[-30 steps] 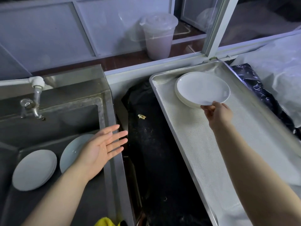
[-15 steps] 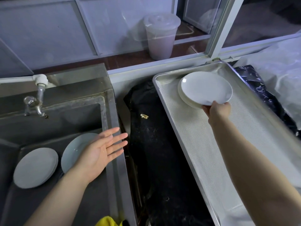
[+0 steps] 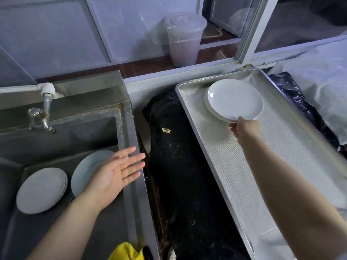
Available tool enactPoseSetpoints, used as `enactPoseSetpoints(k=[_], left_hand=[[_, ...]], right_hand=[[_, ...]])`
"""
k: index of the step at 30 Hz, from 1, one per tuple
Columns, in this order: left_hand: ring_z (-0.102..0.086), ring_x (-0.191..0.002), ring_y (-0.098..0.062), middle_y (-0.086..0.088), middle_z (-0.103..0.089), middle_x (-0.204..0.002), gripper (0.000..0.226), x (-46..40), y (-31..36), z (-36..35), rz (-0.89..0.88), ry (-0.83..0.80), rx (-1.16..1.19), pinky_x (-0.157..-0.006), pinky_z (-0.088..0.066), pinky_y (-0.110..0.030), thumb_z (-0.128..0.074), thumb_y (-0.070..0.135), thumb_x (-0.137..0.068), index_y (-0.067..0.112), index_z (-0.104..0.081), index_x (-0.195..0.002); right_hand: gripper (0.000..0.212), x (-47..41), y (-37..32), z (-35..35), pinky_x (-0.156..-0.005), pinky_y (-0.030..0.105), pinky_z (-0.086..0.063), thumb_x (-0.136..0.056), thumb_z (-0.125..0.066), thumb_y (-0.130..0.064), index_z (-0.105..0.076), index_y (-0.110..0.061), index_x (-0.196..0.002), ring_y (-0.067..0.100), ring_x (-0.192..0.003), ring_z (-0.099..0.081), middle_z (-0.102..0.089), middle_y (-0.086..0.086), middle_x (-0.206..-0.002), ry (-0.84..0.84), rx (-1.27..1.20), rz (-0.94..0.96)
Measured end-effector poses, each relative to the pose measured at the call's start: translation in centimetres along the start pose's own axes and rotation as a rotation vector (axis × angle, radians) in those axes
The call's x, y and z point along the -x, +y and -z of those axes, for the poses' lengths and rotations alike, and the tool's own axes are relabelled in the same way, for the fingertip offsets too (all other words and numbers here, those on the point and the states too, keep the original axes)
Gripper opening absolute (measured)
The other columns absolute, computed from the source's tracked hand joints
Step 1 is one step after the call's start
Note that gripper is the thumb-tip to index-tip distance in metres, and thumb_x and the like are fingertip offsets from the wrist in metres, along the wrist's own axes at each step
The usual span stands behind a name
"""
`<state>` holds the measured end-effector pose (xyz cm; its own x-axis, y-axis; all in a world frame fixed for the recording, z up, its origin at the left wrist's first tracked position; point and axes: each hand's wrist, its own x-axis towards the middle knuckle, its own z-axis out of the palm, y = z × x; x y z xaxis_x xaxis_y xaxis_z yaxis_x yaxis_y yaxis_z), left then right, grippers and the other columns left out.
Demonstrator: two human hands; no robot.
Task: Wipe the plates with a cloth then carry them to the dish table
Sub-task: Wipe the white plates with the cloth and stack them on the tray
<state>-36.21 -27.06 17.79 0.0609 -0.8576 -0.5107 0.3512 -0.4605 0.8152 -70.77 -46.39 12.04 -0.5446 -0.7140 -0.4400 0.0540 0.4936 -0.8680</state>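
A white plate [image 3: 234, 99] lies on top of a small stack at the far end of the metal tray [image 3: 293, 139] on the right. My right hand [image 3: 244, 128] grips the near rim of that top plate. My left hand [image 3: 114, 172] hovers palm up with straight fingers over the right edge of the steel sink [image 3: 129, 128]. Inside the sink lies a stack of white plates [image 3: 42, 190] and beside it a single plate [image 3: 88, 169], partly hidden by my left hand. A bit of yellow cloth [image 3: 125, 252] shows at the bottom edge.
A tap [image 3: 45, 107] stands at the sink's back left. A dark gap with black plastic [image 3: 180, 175] separates sink and tray. A lidded plastic bucket [image 3: 185, 38] stands behind the window glass. Black and white plastic sheeting [image 3: 319, 102] lies right of the tray.
My right hand has lowered the top plate onto the stack in the tray, still holding its rim. My left hand has stayed over the sink edge.
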Motion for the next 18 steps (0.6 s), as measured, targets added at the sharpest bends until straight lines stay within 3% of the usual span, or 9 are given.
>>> enactPoseSetpoints(k=[2, 6, 12, 18], left_hand=[[-0.067, -0.107, -0.026, -0.01, -0.069, -0.12, 0.033, 0.2, -0.2, 0.4, -0.002, 0.001, 0.005, -0.088, -0.048, -0.041, -0.039, 0.014, -0.1, 0.018, -0.057, -0.127], [-0.068, -0.106, -0.026, -0.011, -0.069, -0.119, 0.033, 1.0, -0.4, 1.6, -0.003, 0.001, 0.044, -0.087, -0.048, -0.041, -0.04, 0.014, -0.099, 0.017, -0.058, -0.126], [-0.068, -0.105, -0.024, -0.009, -0.069, -0.119, 0.033, 3.6, -0.1, 4.6, -0.028, -0.01, 0.085, -0.087, -0.048, -0.041, -0.039, 0.015, -0.099, 0.017, -0.056, -0.127], [-0.07, -0.101, -0.025, -0.01, -0.071, -0.115, 0.03, 8.8, 0.4, 11.0, -0.074, -0.002, 0.131, -0.086, -0.049, -0.04, -0.041, 0.013, -0.098, 0.016, -0.059, -0.122]], right_hand=[[0.019, 1.4, 0.5, 0.0, -0.036, 0.017, -0.038, -0.093, -0.046, -0.016, -0.055, -0.001, -0.095, 0.012, -0.035, -0.053, -0.065, 0.009, -0.069, -0.064, -0.065, -0.047], [0.016, 6.0, 2.6, -0.5, -0.059, 0.03, -0.052, -0.096, -0.052, -0.018, -0.052, -0.006, -0.085, 0.023, -0.063, -0.063, -0.067, 0.013, -0.083, -0.241, -0.135, -0.145], [0.012, 14.1, 3.6, -0.8, -0.061, 0.024, -0.051, -0.09, -0.058, -0.011, -0.066, -0.005, -0.095, 0.018, -0.068, -0.063, -0.068, 0.009, -0.083, -0.281, -0.229, -0.022], [0.013, 24.6, 4.2, -3.0, -0.066, 0.029, -0.053, -0.089, -0.062, -0.018, -0.068, -0.011, -0.098, 0.021, -0.077, -0.069, -0.074, 0.009, -0.088, -0.506, -0.182, -0.04]])
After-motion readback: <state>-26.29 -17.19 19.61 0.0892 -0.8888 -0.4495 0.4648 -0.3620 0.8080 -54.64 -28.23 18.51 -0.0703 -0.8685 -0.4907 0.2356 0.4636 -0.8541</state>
